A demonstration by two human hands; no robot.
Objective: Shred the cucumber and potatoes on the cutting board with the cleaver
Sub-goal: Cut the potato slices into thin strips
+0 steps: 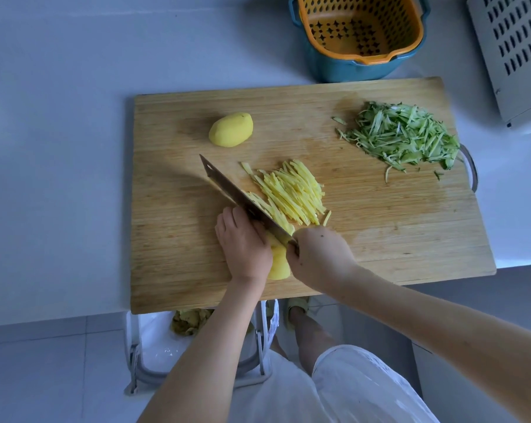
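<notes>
Dim bluish light, edges bowed (wide lens).

place: home kitchen | cutting board (380,239) under left hand (245,248) | strainer basket (361,58) beyond right hand (319,257) | peel bin (154,340) below both

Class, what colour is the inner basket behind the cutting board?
The inner basket is orange; head view.

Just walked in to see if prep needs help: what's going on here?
A person is shredding potato on the cutting board. The right hand grips the cleaver; the left hand holds the potato slices against its blade. Beside the blade lie potato shreds, cucumber shreds sit at the board's right end, and a whole potato waits.
</notes>
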